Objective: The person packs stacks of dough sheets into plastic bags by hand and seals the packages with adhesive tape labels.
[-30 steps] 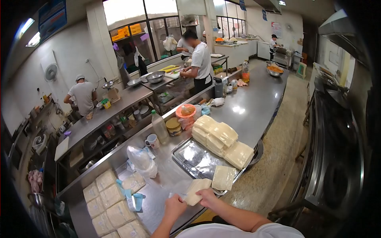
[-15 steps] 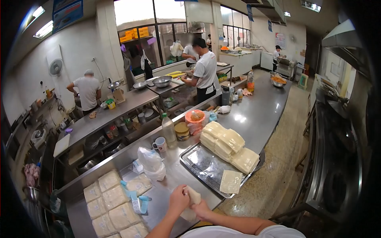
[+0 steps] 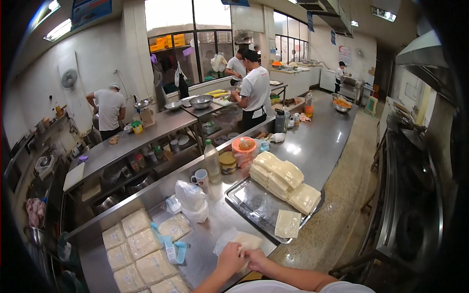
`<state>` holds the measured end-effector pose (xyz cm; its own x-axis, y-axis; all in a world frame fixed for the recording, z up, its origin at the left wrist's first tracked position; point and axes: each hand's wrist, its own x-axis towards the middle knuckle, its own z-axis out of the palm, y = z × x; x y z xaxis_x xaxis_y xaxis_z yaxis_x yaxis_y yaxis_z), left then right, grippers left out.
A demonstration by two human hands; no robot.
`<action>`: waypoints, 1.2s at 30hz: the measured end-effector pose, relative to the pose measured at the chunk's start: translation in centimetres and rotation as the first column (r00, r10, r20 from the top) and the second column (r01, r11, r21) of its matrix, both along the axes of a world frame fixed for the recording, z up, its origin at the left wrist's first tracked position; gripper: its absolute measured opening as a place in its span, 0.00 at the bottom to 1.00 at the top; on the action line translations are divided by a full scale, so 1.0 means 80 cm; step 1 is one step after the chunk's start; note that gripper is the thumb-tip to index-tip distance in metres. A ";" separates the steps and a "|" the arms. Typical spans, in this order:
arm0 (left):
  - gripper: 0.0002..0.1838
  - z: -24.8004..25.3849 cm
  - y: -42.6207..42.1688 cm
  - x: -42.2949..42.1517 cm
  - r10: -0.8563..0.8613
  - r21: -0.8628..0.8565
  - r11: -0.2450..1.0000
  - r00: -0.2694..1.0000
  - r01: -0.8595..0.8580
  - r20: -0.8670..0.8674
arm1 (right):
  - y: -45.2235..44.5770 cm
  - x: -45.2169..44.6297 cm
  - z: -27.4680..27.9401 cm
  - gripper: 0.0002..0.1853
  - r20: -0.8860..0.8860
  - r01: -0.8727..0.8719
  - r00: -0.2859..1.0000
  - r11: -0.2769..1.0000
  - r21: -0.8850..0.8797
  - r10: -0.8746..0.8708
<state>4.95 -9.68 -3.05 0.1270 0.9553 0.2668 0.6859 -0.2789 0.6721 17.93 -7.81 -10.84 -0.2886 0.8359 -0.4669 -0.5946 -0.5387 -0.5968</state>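
Observation:
My left hand (image 3: 229, 259) and my right hand (image 3: 257, 260) are close together at the table's front edge, both closed on a pale wrapper stack (image 3: 247, 240) with a clear plastic bag (image 3: 225, 239) around or beside it. Beyond them, a metal tray (image 3: 254, 209) carries a tall pile of pale square sheets (image 3: 276, 173), and one smaller stack (image 3: 287, 224) lies at its near corner. Several bagged packs (image 3: 155, 266) lie in rows at the left, with a blue and white plastic wrapper (image 3: 172, 248) by them.
A white plastic bag (image 3: 192, 201), a mug (image 3: 200, 178), a bottle (image 3: 211, 158) and a jar (image 3: 227, 162) stand along the table's back edge. One person (image 3: 255, 87) works at a farther counter, another (image 3: 108, 111) at the left. A stove (image 3: 415, 195) runs along the right.
The pale stack, lying flat between my hands earlier, was bent upward and now lies lower, beside the clear bag. My hands have drawn together. The camera view has shifted.

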 end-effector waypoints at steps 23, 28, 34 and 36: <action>0.14 -0.093 -0.061 0.026 -0.028 -0.247 0.969 1.000 0.027 -0.002 | 0.080 -0.014 -0.189 0.17 -0.018 -0.136 0.991 0.969 -0.206 0.135; 0.12 -0.047 -0.015 0.035 0.097 -0.169 0.980 0.992 -0.109 -0.079 | 0.061 0.001 -0.145 0.18 0.255 -0.281 0.914 0.945 -0.165 0.316; 0.17 -0.055 0.062 0.033 0.004 -0.326 0.943 0.984 -0.062 -0.177 | 0.015 -0.023 -0.076 0.19 0.148 -0.117 0.984 0.982 0.145 0.096; 0.17 -0.056 0.069 0.034 -0.069 -0.395 0.919 0.988 0.009 -0.139 | 0.003 -0.014 -0.030 0.21 0.060 -0.167 0.985 0.984 0.067 0.163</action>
